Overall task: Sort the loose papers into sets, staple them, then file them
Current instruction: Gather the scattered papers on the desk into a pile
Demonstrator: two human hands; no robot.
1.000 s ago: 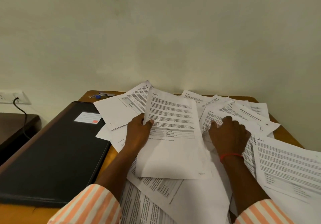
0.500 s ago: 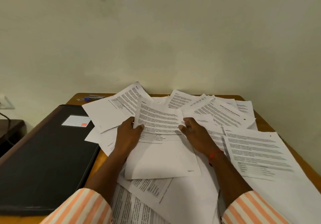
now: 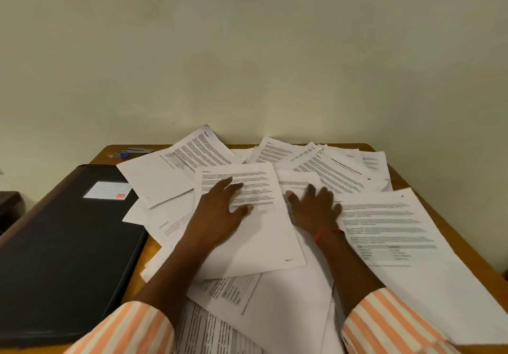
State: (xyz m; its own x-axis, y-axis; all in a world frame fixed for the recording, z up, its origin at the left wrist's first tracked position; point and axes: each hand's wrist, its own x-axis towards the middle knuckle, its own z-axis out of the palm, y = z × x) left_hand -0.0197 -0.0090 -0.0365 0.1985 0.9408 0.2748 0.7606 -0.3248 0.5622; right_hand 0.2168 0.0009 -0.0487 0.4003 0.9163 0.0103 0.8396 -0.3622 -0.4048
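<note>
Head view: your left hand (image 3: 220, 210) lies flat, fingers spread, on the top sheet (image 3: 255, 232) in the middle of the pile, grasping nothing. Your right hand (image 3: 316, 210) is also splayed palm-down on the papers just beside that sheet, gripping nothing. Loose papers (image 3: 384, 243) overlap across most of the wooden desk (image 3: 406, 183). Black folder (image 3: 63, 252) lies closed at the left, touching the pile's edge. Stapler (image 3: 138, 150) sits at the far left corner, apart from both hands.
</note>
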